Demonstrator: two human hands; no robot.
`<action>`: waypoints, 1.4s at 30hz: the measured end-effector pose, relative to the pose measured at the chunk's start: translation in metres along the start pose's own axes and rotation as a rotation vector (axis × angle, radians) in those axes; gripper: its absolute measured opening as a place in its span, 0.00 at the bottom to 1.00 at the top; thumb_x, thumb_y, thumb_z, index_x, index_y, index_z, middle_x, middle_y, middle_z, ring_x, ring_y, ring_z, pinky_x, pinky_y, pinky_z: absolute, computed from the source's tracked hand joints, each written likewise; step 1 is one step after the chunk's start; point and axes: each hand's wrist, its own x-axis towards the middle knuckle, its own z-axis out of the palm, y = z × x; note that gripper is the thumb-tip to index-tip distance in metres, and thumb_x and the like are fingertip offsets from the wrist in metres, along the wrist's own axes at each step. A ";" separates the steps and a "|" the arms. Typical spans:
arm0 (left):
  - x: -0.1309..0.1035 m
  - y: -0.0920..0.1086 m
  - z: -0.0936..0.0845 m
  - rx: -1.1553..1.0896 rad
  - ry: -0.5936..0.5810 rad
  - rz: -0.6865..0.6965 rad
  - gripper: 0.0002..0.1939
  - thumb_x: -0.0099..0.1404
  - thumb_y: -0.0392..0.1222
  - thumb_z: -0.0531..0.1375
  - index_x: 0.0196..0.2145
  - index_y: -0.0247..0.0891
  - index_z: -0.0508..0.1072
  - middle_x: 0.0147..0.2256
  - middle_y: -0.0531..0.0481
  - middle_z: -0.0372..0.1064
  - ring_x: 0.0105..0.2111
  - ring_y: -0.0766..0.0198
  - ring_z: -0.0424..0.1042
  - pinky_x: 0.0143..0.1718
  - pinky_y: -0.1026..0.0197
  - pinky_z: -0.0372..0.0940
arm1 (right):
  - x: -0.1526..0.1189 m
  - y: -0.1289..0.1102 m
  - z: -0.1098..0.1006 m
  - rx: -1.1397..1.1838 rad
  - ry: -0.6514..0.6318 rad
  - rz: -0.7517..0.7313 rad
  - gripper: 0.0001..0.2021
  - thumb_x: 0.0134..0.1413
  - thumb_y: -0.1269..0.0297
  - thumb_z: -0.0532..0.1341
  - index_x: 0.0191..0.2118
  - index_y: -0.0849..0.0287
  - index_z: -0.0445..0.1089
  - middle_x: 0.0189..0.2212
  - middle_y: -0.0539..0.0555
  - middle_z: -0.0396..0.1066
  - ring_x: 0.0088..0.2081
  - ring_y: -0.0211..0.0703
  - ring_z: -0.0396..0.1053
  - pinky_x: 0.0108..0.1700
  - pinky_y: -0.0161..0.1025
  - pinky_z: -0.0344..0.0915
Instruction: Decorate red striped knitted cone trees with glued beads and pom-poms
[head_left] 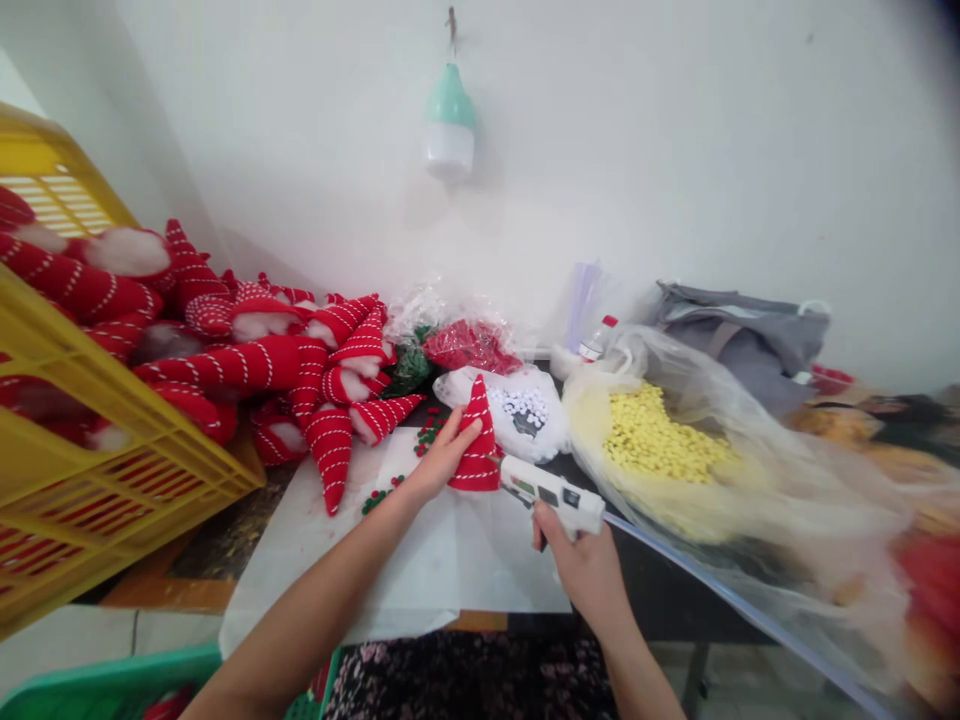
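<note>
My left hand (444, 455) grips a red cone-shaped Santa hat (478, 450) with white dashed stitching, tip pointing up, over the white paper (420, 550). In my right hand (581, 550) is a white glue gun (551, 493), its nozzle at the hat's right side. Whether the nozzle touches the fabric I cannot tell. A long clear glue stick (697, 570) trails from the back of the gun. Small red and green pom-poms (382, 495) lie on the paper left of my left hand. Behind the hat, a white plastic bag (544, 440) holds small white pieces.
Stuffed red hats (330, 440) are heaped at left, beside a tilted yellow crate (112, 470). A plastic bag of yellow pieces (652, 440) and a grey bag (750, 340) stand at right. A green basket (127, 680) sits below the table. A bulb lamp (450, 125) hangs on the wall.
</note>
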 end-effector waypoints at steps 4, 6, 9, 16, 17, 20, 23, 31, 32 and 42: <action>-0.001 0.000 -0.001 -0.001 0.024 -0.009 0.42 0.63 0.58 0.68 0.70 0.51 0.60 0.69 0.46 0.59 0.59 0.49 0.72 0.60 0.53 0.68 | -0.001 -0.001 0.001 -0.005 0.014 0.005 0.24 0.60 0.45 0.60 0.20 0.56 0.63 0.18 0.51 0.67 0.23 0.41 0.66 0.27 0.34 0.64; -0.002 0.001 0.000 -0.007 0.029 -0.014 0.43 0.64 0.57 0.68 0.71 0.51 0.58 0.69 0.45 0.60 0.58 0.49 0.73 0.60 0.52 0.68 | -0.001 0.000 0.001 -0.011 0.024 0.004 0.24 0.60 0.44 0.60 0.20 0.55 0.63 0.18 0.52 0.67 0.23 0.42 0.67 0.27 0.35 0.65; -0.002 0.002 0.000 -0.025 0.083 -0.054 0.45 0.64 0.56 0.69 0.72 0.51 0.55 0.68 0.43 0.61 0.58 0.48 0.73 0.58 0.52 0.69 | -0.002 0.003 0.002 -0.017 0.047 -0.017 0.25 0.60 0.43 0.60 0.20 0.56 0.65 0.21 0.54 0.71 0.25 0.43 0.70 0.30 0.35 0.67; 0.003 0.001 -0.001 -0.163 0.051 -0.053 0.44 0.63 0.53 0.70 0.71 0.48 0.56 0.59 0.42 0.72 0.48 0.51 0.79 0.51 0.53 0.74 | -0.004 0.015 0.003 -0.114 0.187 -0.071 0.23 0.58 0.40 0.62 0.27 0.55 0.77 0.30 0.58 0.79 0.37 0.54 0.77 0.41 0.41 0.73; 0.003 0.002 -0.001 -0.182 0.045 -0.062 0.45 0.63 0.53 0.70 0.72 0.47 0.56 0.57 0.41 0.74 0.46 0.52 0.80 0.49 0.53 0.75 | -0.003 0.016 0.002 -0.116 0.222 -0.068 0.21 0.57 0.41 0.63 0.31 0.56 0.79 0.32 0.59 0.80 0.39 0.55 0.78 0.42 0.42 0.74; 0.002 0.005 0.001 -0.225 0.027 -0.088 0.46 0.64 0.53 0.69 0.73 0.46 0.54 0.52 0.42 0.77 0.42 0.53 0.81 0.47 0.52 0.75 | 0.002 0.015 -0.002 -0.102 0.250 -0.055 0.19 0.57 0.44 0.64 0.36 0.56 0.81 0.36 0.58 0.81 0.41 0.54 0.78 0.44 0.42 0.74; -0.001 0.007 0.003 -0.244 -0.009 -0.082 0.45 0.65 0.52 0.69 0.73 0.46 0.54 0.51 0.42 0.77 0.41 0.53 0.81 0.46 0.52 0.76 | 0.004 0.009 -0.005 -0.058 0.157 -0.045 0.22 0.60 0.44 0.60 0.28 0.57 0.78 0.32 0.56 0.79 0.36 0.49 0.76 0.41 0.40 0.72; -0.004 0.008 0.004 -0.253 -0.029 -0.076 0.45 0.64 0.51 0.69 0.72 0.46 0.55 0.52 0.43 0.77 0.42 0.53 0.80 0.47 0.53 0.75 | 0.005 0.000 -0.003 0.037 0.045 -0.052 0.25 0.63 0.45 0.59 0.21 0.58 0.70 0.23 0.54 0.72 0.28 0.43 0.70 0.35 0.36 0.67; -0.004 0.008 0.004 -0.254 -0.029 -0.075 0.44 0.64 0.51 0.69 0.72 0.46 0.55 0.52 0.43 0.77 0.42 0.53 0.80 0.47 0.53 0.75 | 0.005 0.001 -0.003 0.037 0.038 -0.055 0.25 0.63 0.46 0.58 0.21 0.57 0.69 0.23 0.54 0.73 0.29 0.43 0.70 0.35 0.36 0.68; -0.004 0.009 0.004 -0.273 -0.027 -0.080 0.43 0.64 0.51 0.69 0.71 0.46 0.57 0.51 0.43 0.77 0.41 0.54 0.81 0.45 0.54 0.75 | 0.006 0.003 -0.004 0.023 0.013 -0.037 0.25 0.63 0.45 0.58 0.20 0.55 0.65 0.20 0.53 0.71 0.27 0.43 0.70 0.36 0.37 0.69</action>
